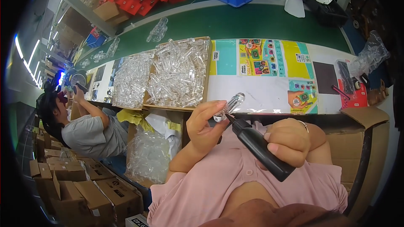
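My left hand [205, 124] pinches a small clear plastic tube [229, 106] between thumb and fingers, holding it up over the table's near edge. My right hand [289, 141] is closed around a black electric screwdriver [259, 147], whose tip touches the lower end of the clear tube. Both hands hover in front of my pink shirt.
An open cardboard box [176, 73] of several clear plastic parts lies on the table, with a clear bag of more [130, 80] to its left. Colourful printed sheets [265, 71] cover the table. A seated person [84, 126] works at left among cartons [84, 189]. A cardboard box [357, 143] stands at right.
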Demonstrator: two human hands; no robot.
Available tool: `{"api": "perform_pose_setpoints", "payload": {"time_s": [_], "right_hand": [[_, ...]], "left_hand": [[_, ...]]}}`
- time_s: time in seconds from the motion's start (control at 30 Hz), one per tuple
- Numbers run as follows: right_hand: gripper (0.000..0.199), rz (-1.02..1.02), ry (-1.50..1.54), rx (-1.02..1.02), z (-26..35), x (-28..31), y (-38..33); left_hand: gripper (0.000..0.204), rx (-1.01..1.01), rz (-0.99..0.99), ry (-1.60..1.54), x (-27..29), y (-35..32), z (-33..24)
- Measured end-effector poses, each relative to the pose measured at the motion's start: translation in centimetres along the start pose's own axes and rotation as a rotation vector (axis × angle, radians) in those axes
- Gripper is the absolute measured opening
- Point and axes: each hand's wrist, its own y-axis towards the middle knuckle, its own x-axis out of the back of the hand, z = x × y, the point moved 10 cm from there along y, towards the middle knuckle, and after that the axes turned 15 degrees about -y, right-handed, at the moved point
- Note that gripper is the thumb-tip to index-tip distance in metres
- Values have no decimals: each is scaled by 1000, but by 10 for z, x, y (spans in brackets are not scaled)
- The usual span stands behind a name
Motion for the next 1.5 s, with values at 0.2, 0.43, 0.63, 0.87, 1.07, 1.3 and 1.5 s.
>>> {"api": "perform_pose_setpoints", "payload": {"time_s": [0.2, 0.43, 0.63, 0.87, 1.07, 1.3, 1.5], "right_hand": [[46, 37, 47, -200, -18, 6, -2], [46, 111, 112, -437, -34, 3, -8], [31, -6, 161, -44, -10, -1, -14], [36, 75, 122, 96, 4, -12, -10], [31, 52, 124, 107, 6, -15, -10], [32, 76, 82, 107, 6, -19, -10], [29, 40, 57, -70, -21, -12, -20]], "left_hand": [[43, 269, -100, -550, -1, -11, 23], [41, 381, -67, -775, -11, -13, 26], [40, 360, -76, -814, -10, -13, 28], [38, 264, -134, -574, 3, -12, 26], [37, 158, -122, -354, 13, -11, 21], [35, 15, -63, -58, 16, -7, 9], [36, -130, -25, 253, 7, 3, -7]]}}
